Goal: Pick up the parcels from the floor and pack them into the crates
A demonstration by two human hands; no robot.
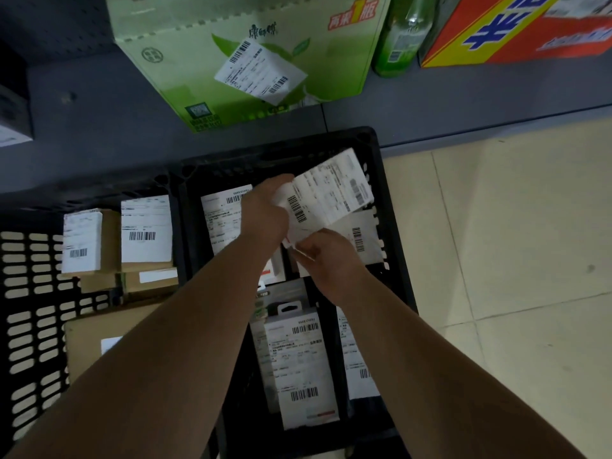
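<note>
- Held parcel (331, 190): flat, white, shipping label face up, in the air over the far end of the right crate (395, 260).
- Long axis runs from near-left to far-right. The far-right end is raised and points at the crate's back corner, and the label's barcodes slant with it.
- Left hand (265, 213) grips the parcel's near-left edge, fingers curled round it. The fingertips are hidden under the parcel.
- Right hand (326, 260) pinches the lower corner from below. It is motion-blurred, so the single fingers are hard to separate.
- A second white packet (361, 240) lies in the crate, partly covered by the held one.
- Also in the right crate: a labelled flat packet (222, 220), half hidden by the left wrist; a boxed item with a hang tab (298, 359) between the forearms; another labelled packet (356, 356), cut by the right forearm.
- Left crate (29, 293), perforated wall, touches the right one. It holds two labelled brown boxes (86, 240) (145, 230) and a larger brown carton (96, 336), partly under the left forearm.
- Behind, on a grey shelf base (99, 127): a green carton (198, 61), a green bottle (400, 38) and a red-and-yellow box (496, 31), all cut off by the top edge.
- Pale tiled floor (513, 226) to the right.
- Label print is too small and blurred to read.
</note>
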